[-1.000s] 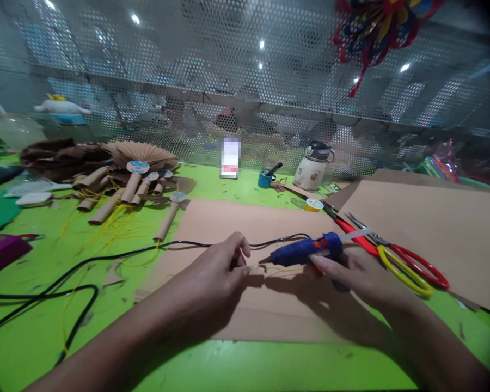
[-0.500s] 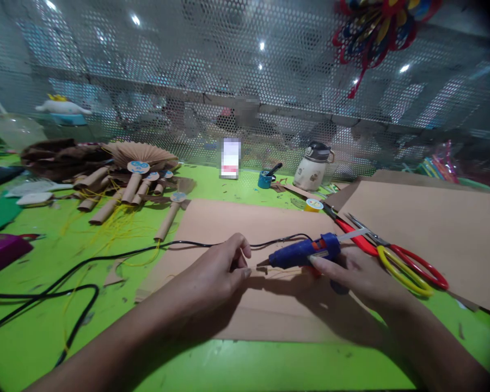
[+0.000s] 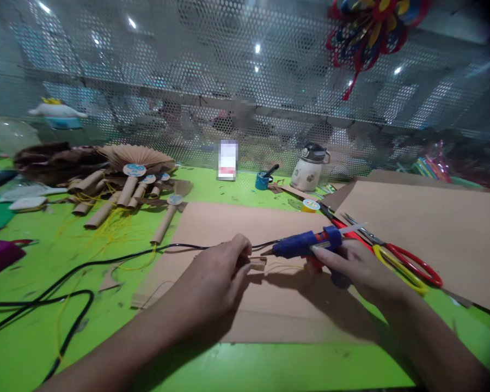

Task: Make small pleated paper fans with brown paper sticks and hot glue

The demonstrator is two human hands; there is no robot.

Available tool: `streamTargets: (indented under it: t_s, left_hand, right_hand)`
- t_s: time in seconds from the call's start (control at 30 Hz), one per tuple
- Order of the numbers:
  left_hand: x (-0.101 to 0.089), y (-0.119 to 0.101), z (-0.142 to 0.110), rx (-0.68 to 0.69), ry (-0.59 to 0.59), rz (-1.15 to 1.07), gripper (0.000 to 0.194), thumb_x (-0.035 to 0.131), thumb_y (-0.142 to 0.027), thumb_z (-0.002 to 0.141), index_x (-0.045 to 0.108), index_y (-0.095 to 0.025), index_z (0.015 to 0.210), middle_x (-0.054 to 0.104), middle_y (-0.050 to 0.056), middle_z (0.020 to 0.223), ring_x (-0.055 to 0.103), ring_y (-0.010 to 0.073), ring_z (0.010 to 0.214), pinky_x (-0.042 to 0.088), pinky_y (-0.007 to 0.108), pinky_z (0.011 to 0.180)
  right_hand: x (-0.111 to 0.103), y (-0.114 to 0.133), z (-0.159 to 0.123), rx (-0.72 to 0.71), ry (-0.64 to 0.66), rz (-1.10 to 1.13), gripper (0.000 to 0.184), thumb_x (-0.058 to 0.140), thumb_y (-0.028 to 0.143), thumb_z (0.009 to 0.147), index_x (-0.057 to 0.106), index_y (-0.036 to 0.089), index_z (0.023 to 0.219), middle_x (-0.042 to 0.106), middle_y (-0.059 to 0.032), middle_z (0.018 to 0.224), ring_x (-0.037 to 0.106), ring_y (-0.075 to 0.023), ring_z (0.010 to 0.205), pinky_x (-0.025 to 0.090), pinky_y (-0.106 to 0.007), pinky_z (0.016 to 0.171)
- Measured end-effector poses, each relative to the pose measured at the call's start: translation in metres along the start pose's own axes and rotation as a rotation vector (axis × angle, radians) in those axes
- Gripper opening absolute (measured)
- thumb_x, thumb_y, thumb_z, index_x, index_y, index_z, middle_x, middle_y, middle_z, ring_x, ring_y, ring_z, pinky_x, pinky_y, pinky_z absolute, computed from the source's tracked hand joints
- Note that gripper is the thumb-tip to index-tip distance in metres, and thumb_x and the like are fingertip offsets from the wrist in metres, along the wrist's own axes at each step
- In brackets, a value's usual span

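My right hand [image 3: 357, 264] is wrapped round a blue hot glue gun [image 3: 306, 243], its nozzle pointing left and a clear glue stick [image 3: 353, 227] sticking out of its back. Between the fingers of my left hand [image 3: 224, 272] is a small brown cardboard piece [image 3: 258, 264], its far end showing just under the nozzle. Whether nozzle and cardboard touch I cannot tell. Both hands are over a stack of brown paper sheets [image 3: 212, 218]. A thin thread [image 3: 286, 265] trails to the right of the cardboard piece.
Scissors with red and yellow handles [image 3: 410, 267] lie at right beside more brown paper [image 3: 433, 228]. Paper fans [image 3: 136, 160] with cardboard-tube handles pile up at left. A black cord [image 3: 118, 256] crosses the table. A blue cup [image 3: 262, 181], phone [image 3: 227, 159] and flask [image 3: 308, 169] stand behind.
The cardboard piece in my left fingers has come into view as the hand turned. The glue gun nozzle has risen slightly above it. The whole view has shifted a little.
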State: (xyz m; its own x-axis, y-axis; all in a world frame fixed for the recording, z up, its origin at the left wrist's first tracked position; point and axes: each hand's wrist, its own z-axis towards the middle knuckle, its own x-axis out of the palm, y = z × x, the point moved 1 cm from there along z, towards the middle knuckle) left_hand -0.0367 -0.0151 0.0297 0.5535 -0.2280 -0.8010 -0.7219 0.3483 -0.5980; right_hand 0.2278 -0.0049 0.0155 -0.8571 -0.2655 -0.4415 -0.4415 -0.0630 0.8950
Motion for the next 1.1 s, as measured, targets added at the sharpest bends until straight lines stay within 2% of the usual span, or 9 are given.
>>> streamTargets:
  t_s: [0.13,0.37,0.67,0.83,1.1]
  left_hand:
    - [0.003,0.002,0.001,0.087,-0.074,0.107,0.012,0.038,-0.024,0.094,0.049,-0.021,0.093,0.060,0.004,0.086,0.050,0.0196,0.075,0.032,0.030,0.062]
    - [0.012,0.005,0.000,0.180,-0.136,0.248,0.009,0.039,-0.018,0.093,0.047,-0.020,0.091,0.058,0.006,0.089,0.050,0.0194,0.075,0.031,0.030,0.060]
    - [0.013,0.008,0.002,0.208,-0.092,0.299,0.008,0.044,-0.013,0.088,0.047,-0.020,0.088,0.057,0.005,0.086,0.049,0.0193,0.073,0.030,0.031,0.060]
    - [0.015,0.007,0.000,0.210,-0.111,0.285,0.008,0.042,-0.014,0.090,0.047,-0.020,0.089,0.057,0.005,0.086,0.049,0.0197,0.074,0.030,0.031,0.061]
    - [0.015,0.008,0.001,0.204,-0.091,0.285,0.008,0.041,-0.017,0.092,0.048,-0.020,0.090,0.058,0.006,0.086,0.049,0.0195,0.073,0.029,0.031,0.061]
  right_hand:
    - [-0.003,0.001,-0.001,-0.013,-0.011,0.042,0.047,0.058,0.057,0.087,0.070,0.013,0.077,0.067,-0.0092,0.076,0.058,-0.0184,0.071,0.042,-0.028,0.058]
    - [0.001,0.004,-0.003,-0.009,0.015,-0.086,0.049,0.053,0.059,0.089,0.066,0.015,0.073,0.060,-0.0054,0.072,0.050,-0.0152,0.064,0.036,-0.025,0.052]
    - [0.005,0.004,-0.006,0.020,-0.042,-0.150,0.050,0.052,0.062,0.088,0.060,0.016,0.071,0.057,-0.0049,0.072,0.049,-0.0163,0.065,0.035,-0.028,0.055]
    - [0.004,0.007,-0.007,0.026,-0.034,-0.169,0.049,0.054,0.063,0.086,0.060,0.017,0.070,0.053,-0.0030,0.065,0.046,-0.0153,0.060,0.034,-0.027,0.051]
    - [0.005,0.000,-0.005,0.012,-0.031,-0.126,0.051,0.052,0.063,0.088,0.058,0.016,0.068,0.053,-0.0032,0.067,0.046,-0.0147,0.061,0.033,-0.026,0.052]
